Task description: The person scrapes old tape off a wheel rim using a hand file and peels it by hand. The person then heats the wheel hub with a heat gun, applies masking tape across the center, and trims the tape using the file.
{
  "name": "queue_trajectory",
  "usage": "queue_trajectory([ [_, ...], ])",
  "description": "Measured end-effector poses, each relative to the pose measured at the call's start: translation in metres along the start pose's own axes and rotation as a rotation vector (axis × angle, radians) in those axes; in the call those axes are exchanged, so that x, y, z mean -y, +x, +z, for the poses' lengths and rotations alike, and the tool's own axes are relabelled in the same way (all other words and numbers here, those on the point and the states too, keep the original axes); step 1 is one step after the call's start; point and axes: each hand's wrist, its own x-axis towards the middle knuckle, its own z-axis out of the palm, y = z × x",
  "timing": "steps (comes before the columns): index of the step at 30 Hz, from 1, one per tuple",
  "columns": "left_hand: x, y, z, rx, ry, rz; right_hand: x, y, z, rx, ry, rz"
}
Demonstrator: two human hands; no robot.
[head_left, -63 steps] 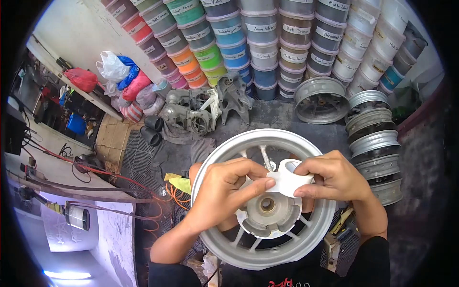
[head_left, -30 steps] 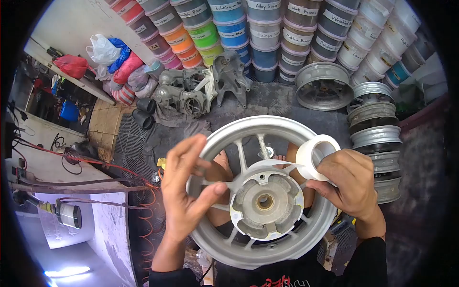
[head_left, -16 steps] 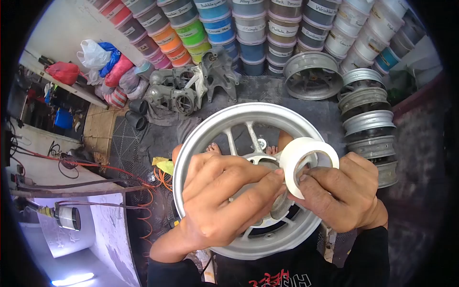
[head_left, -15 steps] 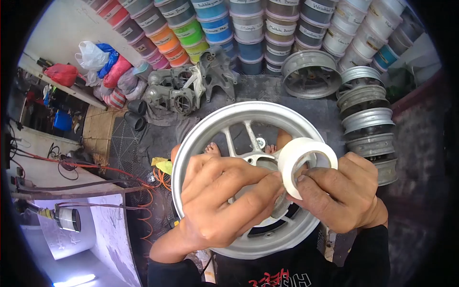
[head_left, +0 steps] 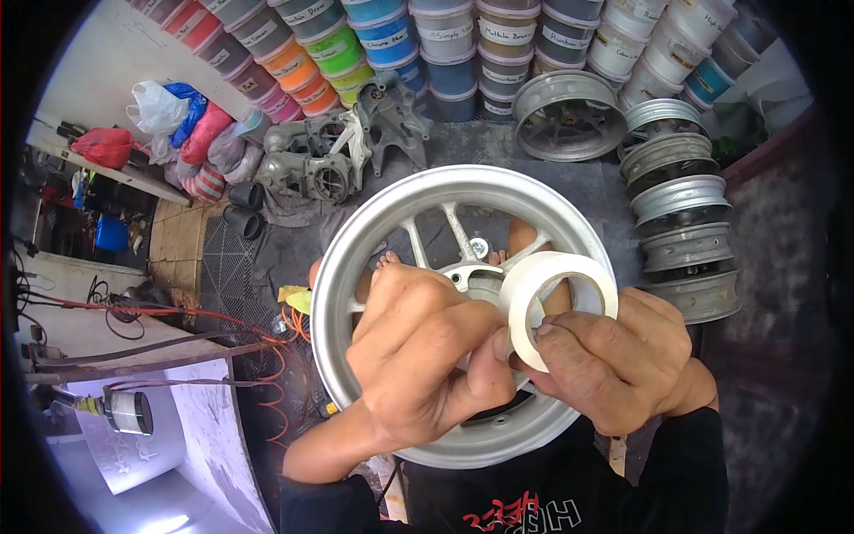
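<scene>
A roll of white masking tape (head_left: 527,294) is tilted in front of me, its round opening facing right. My right hand (head_left: 614,360) grips it, thumb and fingers at the lower rim and inside the core. My left hand (head_left: 431,351) is closed at the roll's left edge, thumb pressed to the curled fingers; whatever is pinched there is hidden. Below both hands is a silver spoked motorcycle wheel rim (head_left: 356,227), its spokes partly covered by my left hand.
Stacked labelled tubs (head_left: 440,40) line the back. Grey metal castings (head_left: 391,120) and another wheel rim (head_left: 569,116) lie before them. More rims (head_left: 680,200) are stacked at right. An orange coiled hose (head_left: 276,405) and a lit booth (head_left: 191,418) are at left.
The view has shifted slightly, and the wheel appears a little higher and further left. My left thumb has moved slightly away from the roll's edge. The right hand keeps its grip.
</scene>
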Motion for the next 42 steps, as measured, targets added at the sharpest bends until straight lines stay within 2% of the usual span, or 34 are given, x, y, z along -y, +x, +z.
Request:
queue_trajectory([
  [4,0.002,0.002,-0.008,0.114,-0.051,-0.011,-0.004,0.002,-0.002,0.039,0.116,0.041],
  [7,-0.001,-0.001,-0.010,0.123,0.015,0.032,-0.001,0.003,-0.007,0.112,0.129,0.045],
  [10,-0.001,-0.005,0.000,-0.015,0.057,-0.011,0.003,0.005,-0.005,0.137,0.112,0.041],
  [13,0.003,-0.005,0.003,-0.032,0.015,-0.052,0.007,0.003,0.002,0.085,0.086,0.053],
  [16,0.005,-0.001,-0.008,0.071,-0.237,-0.193,0.005,0.003,-0.007,0.168,0.138,0.045],
  [20,0.008,-0.006,-0.019,0.253,-0.366,-0.364,0.000,-0.004,-0.001,0.075,0.183,0.078],
  [23,0.007,-0.012,-0.012,-0.029,-0.740,-1.108,-0.003,-0.025,-0.012,0.059,0.262,0.037],
  [24,0.018,-0.016,-0.013,-0.169,-0.938,-1.186,-0.006,-0.034,-0.017,0.047,0.308,0.039],
  [25,0.024,-0.019,-0.018,-0.214,-0.955,-1.175,-0.008,-0.040,-0.025,0.104,0.310,0.121],
  [27,0.028,-0.026,-0.031,-0.251,-0.780,-1.063,-0.012,-0.052,-0.041,0.219,0.301,0.284],
  [29,0.035,-0.035,-0.045,-0.202,-0.662,-0.970,-0.020,-0.068,-0.040,0.421,0.416,0.430],
  [32,0.041,-0.037,-0.054,-0.168,-0.594,-0.959,-0.014,-0.100,-0.038,0.727,0.456,0.335],
  [33,0.043,-0.038,-0.055,-0.135,-0.571,-0.961,-0.009,-0.103,-0.040,0.893,0.429,0.290],
  [35,0.045,-0.036,-0.049,-0.063,-0.627,-0.800,-0.003,-0.111,-0.034,0.970,0.414,0.178],
  [36,0.045,-0.035,-0.046,-0.028,-0.652,-0.716,-0.002,-0.107,-0.033,0.944,0.431,0.185],
  [38,0.040,-0.033,-0.043,0.076,-0.664,-0.731,-0.006,-0.091,-0.032,0.890,0.468,0.191],
  [42,0.029,-0.019,-0.049,0.345,-0.509,-0.726,-0.031,-0.069,-0.030,0.430,0.519,0.345],
])
